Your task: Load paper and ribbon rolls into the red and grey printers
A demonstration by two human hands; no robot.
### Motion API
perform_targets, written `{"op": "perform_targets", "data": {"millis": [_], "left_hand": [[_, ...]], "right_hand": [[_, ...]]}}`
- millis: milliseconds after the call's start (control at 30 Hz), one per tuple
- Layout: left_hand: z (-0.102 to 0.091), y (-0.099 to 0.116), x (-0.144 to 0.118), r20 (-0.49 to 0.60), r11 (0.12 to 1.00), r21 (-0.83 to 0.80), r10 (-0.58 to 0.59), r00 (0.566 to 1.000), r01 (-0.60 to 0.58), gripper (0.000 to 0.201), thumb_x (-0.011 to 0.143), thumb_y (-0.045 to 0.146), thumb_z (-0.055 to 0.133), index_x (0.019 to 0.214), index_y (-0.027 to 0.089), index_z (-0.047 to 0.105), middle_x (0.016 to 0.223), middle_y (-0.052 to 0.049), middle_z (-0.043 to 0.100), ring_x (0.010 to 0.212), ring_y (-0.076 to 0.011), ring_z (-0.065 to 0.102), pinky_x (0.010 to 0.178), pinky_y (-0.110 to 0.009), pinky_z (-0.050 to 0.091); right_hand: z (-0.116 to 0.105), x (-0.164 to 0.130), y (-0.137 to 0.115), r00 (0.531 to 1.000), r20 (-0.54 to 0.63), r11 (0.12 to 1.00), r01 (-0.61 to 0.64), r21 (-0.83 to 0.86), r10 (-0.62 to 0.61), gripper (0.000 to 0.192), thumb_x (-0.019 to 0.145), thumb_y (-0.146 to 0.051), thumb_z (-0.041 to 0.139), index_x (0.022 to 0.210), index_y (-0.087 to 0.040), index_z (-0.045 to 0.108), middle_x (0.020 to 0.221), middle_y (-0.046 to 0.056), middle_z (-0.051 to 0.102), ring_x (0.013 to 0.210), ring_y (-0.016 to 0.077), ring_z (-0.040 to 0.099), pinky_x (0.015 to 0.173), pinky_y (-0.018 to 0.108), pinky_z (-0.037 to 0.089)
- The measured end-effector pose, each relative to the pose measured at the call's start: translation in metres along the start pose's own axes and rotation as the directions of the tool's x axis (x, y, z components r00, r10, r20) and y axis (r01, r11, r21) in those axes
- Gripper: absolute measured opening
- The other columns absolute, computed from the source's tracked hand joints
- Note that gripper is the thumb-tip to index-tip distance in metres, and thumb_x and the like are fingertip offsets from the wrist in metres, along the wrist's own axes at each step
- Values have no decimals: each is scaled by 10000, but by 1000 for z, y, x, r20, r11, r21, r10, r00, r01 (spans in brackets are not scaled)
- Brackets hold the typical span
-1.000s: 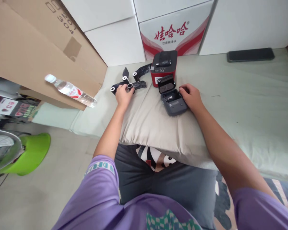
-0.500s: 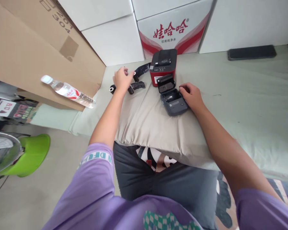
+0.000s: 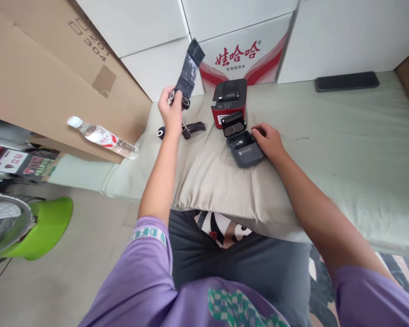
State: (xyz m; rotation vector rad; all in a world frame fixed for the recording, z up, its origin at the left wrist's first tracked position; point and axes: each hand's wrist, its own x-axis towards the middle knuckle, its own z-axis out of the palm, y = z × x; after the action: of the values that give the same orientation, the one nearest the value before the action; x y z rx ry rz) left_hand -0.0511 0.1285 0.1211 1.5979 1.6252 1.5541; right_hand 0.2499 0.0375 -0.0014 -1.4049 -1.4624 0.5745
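My left hand [image 3: 170, 110] is raised above the bed and grips a black ribbon roll [image 3: 188, 75] whose loose strip sticks upward. Another black ribbon roll [image 3: 191, 129] lies on the beige pillow [image 3: 211, 181] below that hand. My right hand [image 3: 270, 141] rests against the right side of a small dark grey printer [image 3: 243, 149] with its lid open. Behind it stands a red and black printer [image 3: 229, 100].
A water bottle [image 3: 102, 137] lies at the bed's left edge by a large cardboard box [image 3: 47, 72]. White boxes [image 3: 245, 50] line the back. A black phone [image 3: 346, 81] lies far right on the green sheet. A green stool [image 3: 42, 225] stands on the floor.
My left hand has left the rolls lying on the pillow and lifted one ribbon roll up into the air. My right hand has stayed at the grey printer.
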Motion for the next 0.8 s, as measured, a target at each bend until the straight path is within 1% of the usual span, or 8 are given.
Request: {"op": "perform_targets", "data": {"millis": [100,200,267,333,400,433,567,800], "left_hand": [[-3,17,-32,78,951,-307,-24,997,47,628,1023,812,433,1314,289,622,1157,-30,690,1175,-191,702,816,-275,589],[12,21,-60,252,969,-238,-10,968,72,546,992,747,596,1245,271,678,1081,-47,694,1129,-235,749,800,-295,608],[30,19,-73,431,980,-200,70,900,20,454,985,651,682,1177,242,724,1046,-50,719,1091,-240,765,853,-337,616],[50,17,-83,593,977,-195,185,783,-83,362,973,551,742,1122,222,760,1065,-58,761,1088,-239,768,933,-380,609],[65,16,-90,676,966,-164,258,691,-201,283,963,464,770,1093,213,787,1122,-69,793,1102,-239,763,996,-402,590],[71,16,-94,691,957,-131,274,669,-258,255,960,432,774,1086,211,797,1147,-74,800,1106,-240,760,1016,-407,579],[84,18,-109,672,930,33,251,697,-367,205,924,377,814,1044,212,793,1094,-75,815,1032,-247,755,980,-418,564],[95,16,-125,587,932,142,193,787,-334,224,877,348,869,865,222,684,831,-24,748,816,-229,703,801,-400,541]], "right_hand": [[0,0,0,1000,-1,1000,-2,-12,2,319,896,-538,590,931,-245,710,958,91,803,901,272,703,905,455,584],[0,0,-2,1000,6,1000,3,-23,-2,311,911,-524,580,927,-238,701,948,91,792,901,271,705,908,450,580],[-1,0,-2,1000,11,999,1,-33,0,315,918,-529,581,931,-240,706,937,87,787,900,269,699,903,444,580],[-1,0,-2,1000,19,999,-3,-39,3,316,921,-534,589,943,-245,716,934,81,789,898,267,693,898,441,582],[-2,1,-1,1000,28,999,0,-42,1,318,924,-538,596,954,-248,723,945,81,794,900,268,693,899,443,585],[-2,1,-1,1000,31,999,1,-43,0,321,927,-540,596,958,-247,725,954,82,797,904,269,695,901,443,585],[-2,1,1,999,32,998,7,-56,-5,327,945,-535,578,972,-245,725,983,85,799,925,268,703,922,441,585],[-3,1,1,999,29,999,21,-35,-20,257,921,-465,588,961,-241,707,1000,91,808,935,282,714,941,457,577]]}}
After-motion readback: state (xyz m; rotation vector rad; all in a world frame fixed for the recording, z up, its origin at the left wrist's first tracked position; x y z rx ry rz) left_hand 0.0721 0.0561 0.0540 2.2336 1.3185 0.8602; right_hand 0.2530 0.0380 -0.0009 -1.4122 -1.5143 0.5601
